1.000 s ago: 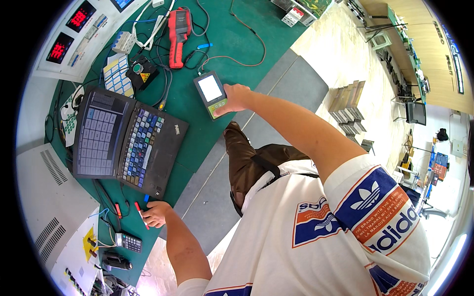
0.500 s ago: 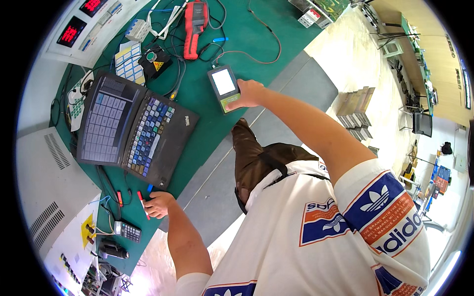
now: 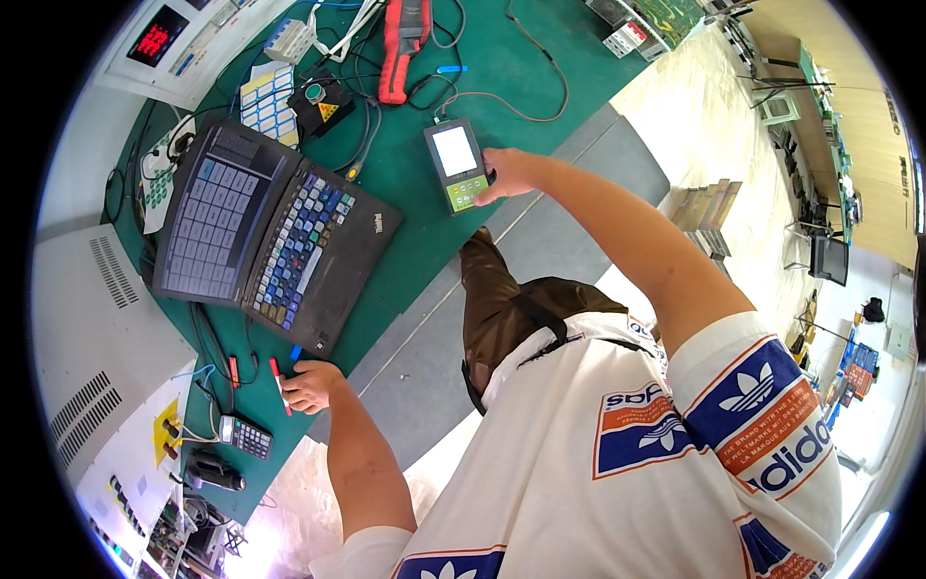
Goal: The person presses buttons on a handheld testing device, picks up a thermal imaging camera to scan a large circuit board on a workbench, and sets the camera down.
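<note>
My right hand (image 3: 509, 176) grips the right side of a dark handheld meter (image 3: 440, 172) with a lit white screen and a green keypad. Its thumb lies at the keypad's lower right edge; the other fingers are partly hidden at the side. A thin cable runs from the meter's top. My left hand (image 3: 312, 387) rests at the table's near edge, fingers curled against a slim red-and-white pen (image 3: 276, 369). Just beyond that hand, an open laptop (image 3: 359, 236) shows a grid of boxes on its screen. A blue object (image 3: 296, 353) pokes out by the laptop's corner.
A red-and-grey clamp meter (image 3: 394, 79), a black box with a green button (image 3: 318, 100) and tangled cables lie on the green table (image 3: 516, 72). Left of my left hand are a calculator (image 3: 246, 437) and a grey cabinet (image 3: 106, 338). Stacked boards (image 3: 707, 212) stand on the floor.
My right thumb has shifted from the lower keys to the meter's right edge, uncovering more of the keypad. The whole view has turned slightly; my left hand stays by the pen.
</note>
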`<state>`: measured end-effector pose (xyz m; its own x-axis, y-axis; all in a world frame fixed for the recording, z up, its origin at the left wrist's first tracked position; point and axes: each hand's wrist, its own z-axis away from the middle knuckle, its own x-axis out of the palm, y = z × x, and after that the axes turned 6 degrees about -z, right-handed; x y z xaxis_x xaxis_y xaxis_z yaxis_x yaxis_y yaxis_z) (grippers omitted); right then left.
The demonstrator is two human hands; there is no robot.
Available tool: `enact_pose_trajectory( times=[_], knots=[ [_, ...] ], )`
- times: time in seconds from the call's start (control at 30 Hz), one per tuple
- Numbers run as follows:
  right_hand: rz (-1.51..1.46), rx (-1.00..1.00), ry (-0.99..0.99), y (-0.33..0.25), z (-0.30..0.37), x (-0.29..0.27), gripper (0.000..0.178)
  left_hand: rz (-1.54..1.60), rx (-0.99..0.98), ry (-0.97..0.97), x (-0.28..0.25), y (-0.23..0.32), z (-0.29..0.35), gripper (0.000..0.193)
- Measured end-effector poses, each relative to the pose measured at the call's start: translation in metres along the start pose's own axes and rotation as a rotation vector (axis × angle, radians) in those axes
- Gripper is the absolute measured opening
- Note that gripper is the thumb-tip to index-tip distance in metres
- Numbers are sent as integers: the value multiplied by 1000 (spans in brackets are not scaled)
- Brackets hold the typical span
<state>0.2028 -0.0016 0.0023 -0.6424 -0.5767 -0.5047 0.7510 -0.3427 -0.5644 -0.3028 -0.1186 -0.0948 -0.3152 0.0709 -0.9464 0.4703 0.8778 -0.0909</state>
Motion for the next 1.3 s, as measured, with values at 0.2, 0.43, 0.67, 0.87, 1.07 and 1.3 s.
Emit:
enact_pose_trajectory(
  times=[0.2, 0.43, 0.67, 0.87, 1.07, 1.3],
  knots=[
    [51, 65, 36, -2, -7, 4, 87, -37, 4, 32, 6, -2, -2, 48],
    [68, 81, 41, -2, -9, 5, 82, -32, 22, 71, 9, -3, -1, 49],
    [-65, 4, -29, 1, -3, -5, 71, -15, 20, 1, 0, -1, -1, 50],
    [-36, -2, -50, -1, -1, -9, 62, 9, 15, -1, -3, -1, 0, 50],
    [-12, 2, -12, 2, -1, -4, 62, 25, 19, -11, -2, -1, 0, 49],
    [-30, -29, 3, 3, 1, -3, 64, 11, 17, -17, -1, -1, 0, 50]
  ],
)
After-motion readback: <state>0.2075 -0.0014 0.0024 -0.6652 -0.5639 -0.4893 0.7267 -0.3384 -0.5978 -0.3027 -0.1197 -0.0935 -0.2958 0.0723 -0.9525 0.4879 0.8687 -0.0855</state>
